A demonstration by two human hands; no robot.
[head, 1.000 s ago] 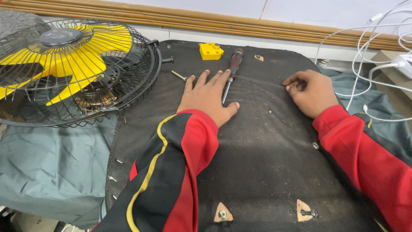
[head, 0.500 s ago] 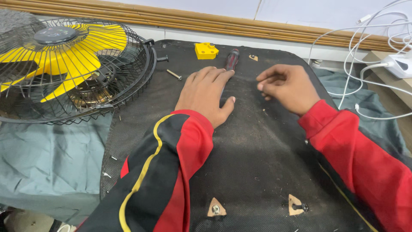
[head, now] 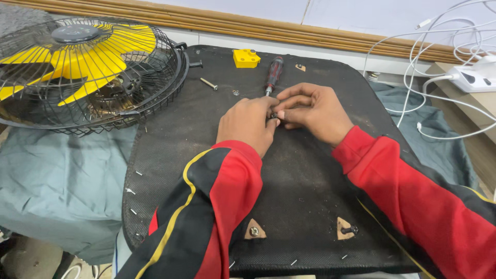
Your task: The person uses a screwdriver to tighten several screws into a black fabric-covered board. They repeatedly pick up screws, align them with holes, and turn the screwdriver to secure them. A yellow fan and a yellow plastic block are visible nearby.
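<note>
Screwdriver (head: 273,75): red-and-black handle, lying flat on the black board (head: 310,206). Long axis runs from the far edge toward the person, handle at the far end, shaft pointing near and slightly left; the tip is hidden under the hands.

Left hand (head: 249,123): at the shaft's near end, curled, fingertips pinched narrow around a small dark part that is too small to identify. It touches the right hand.

Right hand (head: 315,111): just right of the shaft's near end, fingers drawn together, thumb and forefinger meeting the left fingertips on the same small part. Whether either hand touches the shaft cannot be told.

Yellow block (head: 246,58): left of the handle, near the board's far edge.

Bolt (head: 208,83): left of the shaft, lying loose.

Fan (head: 82,72): yellow blades in a black cage, well left of the screwdriver.

White cables (head: 434,51): well right of it.
</note>
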